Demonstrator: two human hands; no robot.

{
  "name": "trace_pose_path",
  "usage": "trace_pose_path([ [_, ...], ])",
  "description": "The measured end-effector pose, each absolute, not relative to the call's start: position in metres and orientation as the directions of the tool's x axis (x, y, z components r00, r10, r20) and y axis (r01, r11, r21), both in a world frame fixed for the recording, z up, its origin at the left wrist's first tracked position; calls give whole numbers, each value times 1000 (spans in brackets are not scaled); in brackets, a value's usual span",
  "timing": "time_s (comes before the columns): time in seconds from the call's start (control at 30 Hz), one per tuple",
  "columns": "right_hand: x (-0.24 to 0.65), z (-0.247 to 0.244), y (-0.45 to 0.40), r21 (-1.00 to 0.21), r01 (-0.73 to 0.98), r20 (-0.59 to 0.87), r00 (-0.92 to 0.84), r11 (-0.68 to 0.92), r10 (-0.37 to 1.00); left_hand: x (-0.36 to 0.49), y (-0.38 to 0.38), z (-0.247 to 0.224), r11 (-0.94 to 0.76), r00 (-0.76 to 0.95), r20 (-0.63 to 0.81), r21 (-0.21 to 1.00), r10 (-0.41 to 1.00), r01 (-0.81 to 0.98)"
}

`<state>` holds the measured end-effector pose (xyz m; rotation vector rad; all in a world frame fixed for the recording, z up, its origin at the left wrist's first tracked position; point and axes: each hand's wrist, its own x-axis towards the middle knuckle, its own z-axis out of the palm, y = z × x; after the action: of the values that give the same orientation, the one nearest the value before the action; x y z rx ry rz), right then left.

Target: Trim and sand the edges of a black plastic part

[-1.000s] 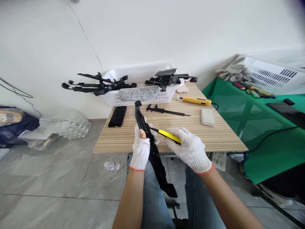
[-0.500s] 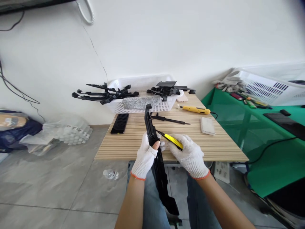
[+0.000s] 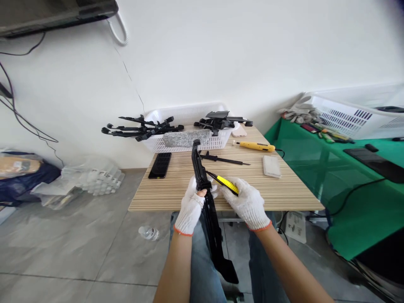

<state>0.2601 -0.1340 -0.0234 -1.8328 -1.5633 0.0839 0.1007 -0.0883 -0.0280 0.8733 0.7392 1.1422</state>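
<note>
A long black plastic part [image 3: 213,225] slants from above the wooden table down over my lap. My left hand [image 3: 192,206], in a white knitted glove with a bare thumb tip, is wrapped round its upper middle. My right hand [image 3: 246,202], gloved too, grips a yellow and black cutter knife [image 3: 227,184]. The knife's dark tip points up and left and is at the part's right edge; whether it touches cannot be made out. Behind the part lies a thin black tool [image 3: 225,159] on the table.
A white basket [image 3: 186,143] of black parts stands at the table's back. A phone [image 3: 160,165], a yellow corded tool [image 3: 256,146] and a white square block [image 3: 271,166] lie around. At right is a green-covered table [image 3: 296,147].
The camera view has shifted slightly, so the background sits a little differently. Both hands keep their grips, and the knife stays beside the black part.
</note>
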Motion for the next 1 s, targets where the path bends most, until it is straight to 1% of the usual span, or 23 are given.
trace_pose_path([
  [0.07, 260, -23, -134, -549, 836, 384, 268, -15, 883, 102, -89, -26, 192, 289, -56, 863, 956, -467],
  [0.13, 260, -23, -134, -547, 837, 381, 269, -19, 885, 102, -90, -25, 182, 279, -51, 864, 959, -469],
  [0.3, 260, -24, -132, -527, 849, 380, 271, -34, 884, 100, -90, -30, 72, 152, -14, 922, 988, -381],
  [0.47, 260, -24, -132, -505, 860, 377, 290, -67, 880, 101, -91, -31, 117, 186, -45, 910, 982, -397],
  [0.63, 261, -27, -131, -505, 862, 389, 275, -46, 879, 103, -95, -25, 157, 207, -73, 891, 976, -425],
  [0.73, 261, -27, -131, -518, 853, 380, 293, -60, 877, 103, -96, -23, 162, 207, -81, 895, 975, -415],
  [0.83, 261, -26, -130, -569, 817, 327, 328, -93, 886, 102, -96, -21, 159, 207, -78, 898, 975, -411],
  [0.9, 264, -25, -131, -644, 760, 275, 343, -93, 898, 102, -95, -20, 164, 199, -85, 888, 976, -429],
  [1.0, 270, -26, -132, -783, 622, 230, 292, -2, 928, 103, -94, -17, 167, 177, -93, 869, 980, -467],
])
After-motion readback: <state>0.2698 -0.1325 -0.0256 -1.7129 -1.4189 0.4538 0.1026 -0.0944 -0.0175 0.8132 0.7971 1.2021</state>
